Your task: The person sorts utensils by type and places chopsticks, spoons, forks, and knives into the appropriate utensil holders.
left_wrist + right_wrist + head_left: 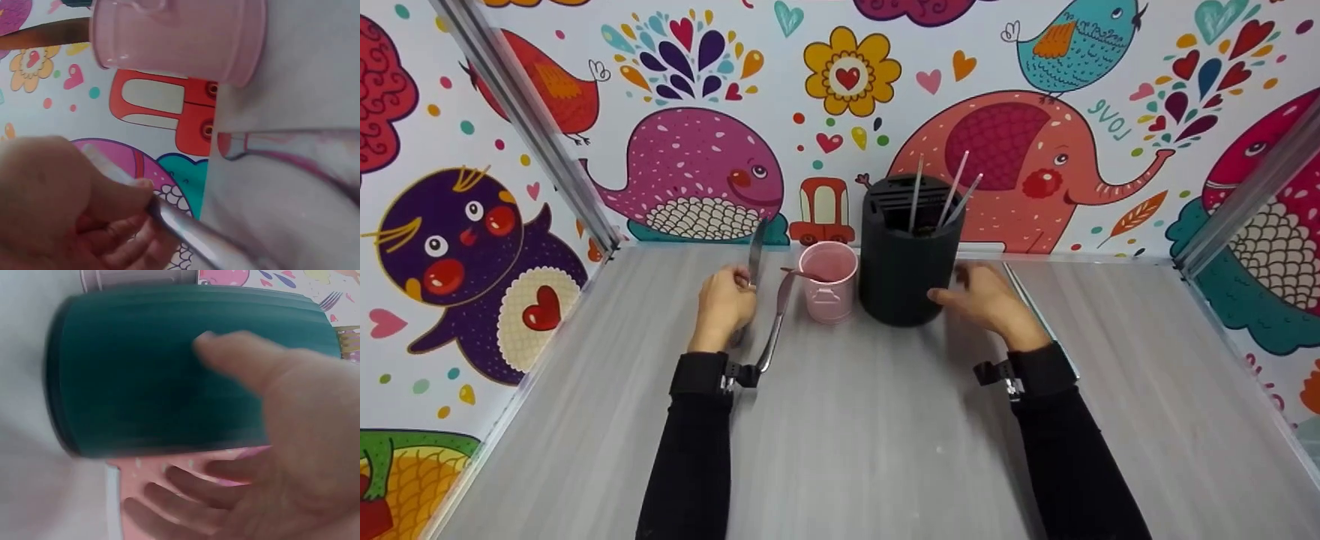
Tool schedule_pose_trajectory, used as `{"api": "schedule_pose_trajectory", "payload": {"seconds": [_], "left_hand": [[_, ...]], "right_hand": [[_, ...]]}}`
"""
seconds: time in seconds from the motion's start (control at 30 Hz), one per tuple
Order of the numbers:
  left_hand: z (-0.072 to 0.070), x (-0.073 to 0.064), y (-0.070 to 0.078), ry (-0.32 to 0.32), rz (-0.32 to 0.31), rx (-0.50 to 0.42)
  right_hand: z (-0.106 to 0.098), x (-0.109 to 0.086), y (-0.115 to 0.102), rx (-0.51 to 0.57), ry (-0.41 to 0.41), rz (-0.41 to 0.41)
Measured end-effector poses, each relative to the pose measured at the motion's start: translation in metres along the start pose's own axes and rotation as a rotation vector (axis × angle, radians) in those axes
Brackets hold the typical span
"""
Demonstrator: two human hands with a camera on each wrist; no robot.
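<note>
My left hand (726, 304) pinches a table knife (756, 255) by its handle, blade pointing up. To its right, a second knife-like piece of metal cutlery (769, 345) slants beside the pink cup (831, 300). A brown blade (48, 35) sticks out of the cup's mouth. Next to the cup stands a black slotted holder (906, 277), greenish in the right wrist view, with thin cutlery (956, 187) rising from its top. My right hand (986, 300) is at the holder's right side. Its thumb overlaps the holder's body; the other fingers are spread, with nothing between them.
Cartoon-patterned walls (847, 150) close the table (855, 435) at the back and both sides, with metal posts (540, 127) in the corners. A thin pale strip (1057, 337) lies along the table right of my right hand.
</note>
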State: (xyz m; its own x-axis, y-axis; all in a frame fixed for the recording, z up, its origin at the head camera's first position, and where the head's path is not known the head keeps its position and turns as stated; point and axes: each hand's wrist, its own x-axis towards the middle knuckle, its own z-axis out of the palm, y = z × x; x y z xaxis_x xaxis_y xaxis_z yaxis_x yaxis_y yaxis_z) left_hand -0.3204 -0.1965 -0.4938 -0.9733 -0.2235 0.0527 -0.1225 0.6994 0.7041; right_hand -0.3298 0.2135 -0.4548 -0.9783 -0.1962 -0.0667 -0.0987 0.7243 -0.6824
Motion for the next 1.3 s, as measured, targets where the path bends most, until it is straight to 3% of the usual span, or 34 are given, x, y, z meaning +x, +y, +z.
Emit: {"api": "schedule_pose_trajectory", "payload": {"seconds": [0.1,0.2,0.33,0.5,0.63,0.77,0.97,1.13,1.3], "left_hand": [[-0.003,0.001,0.006,0.044,0.016,-0.109],[-0.008,0.0,0.013,0.113,0.024,-0.221],[-0.015,-0.002,0.026,0.255,0.099,-0.336],[-0.03,-0.01,0.047,0.409,0.234,-0.438],[-0.041,-0.02,0.062,0.455,0.314,-0.507],[-0.048,-0.029,0.078,0.438,0.392,-0.569],[-0.044,-0.039,0.099,0.327,0.47,-0.615],[-0.036,-0.05,0.118,0.235,0.546,-0.538],[-0.022,-0.054,0.131,0.167,0.59,-0.356]], "right_hand": [[-0.004,-0.007,-0.005,-0.1,-0.068,0.054],[-0.002,-0.01,-0.011,-0.105,-0.15,0.055],[0.01,-0.012,-0.019,-0.05,-0.24,-0.054],[0.039,-0.009,-0.034,0.046,-0.178,-0.185],[0.063,-0.009,-0.05,0.151,-0.109,-0.22],[0.082,-0.012,-0.064,0.238,-0.085,-0.215],[0.107,-0.013,-0.074,0.25,-0.041,-0.216],[0.121,-0.012,-0.08,0.138,0.029,-0.2],[0.129,-0.011,-0.085,0.115,0.106,-0.19]]}}
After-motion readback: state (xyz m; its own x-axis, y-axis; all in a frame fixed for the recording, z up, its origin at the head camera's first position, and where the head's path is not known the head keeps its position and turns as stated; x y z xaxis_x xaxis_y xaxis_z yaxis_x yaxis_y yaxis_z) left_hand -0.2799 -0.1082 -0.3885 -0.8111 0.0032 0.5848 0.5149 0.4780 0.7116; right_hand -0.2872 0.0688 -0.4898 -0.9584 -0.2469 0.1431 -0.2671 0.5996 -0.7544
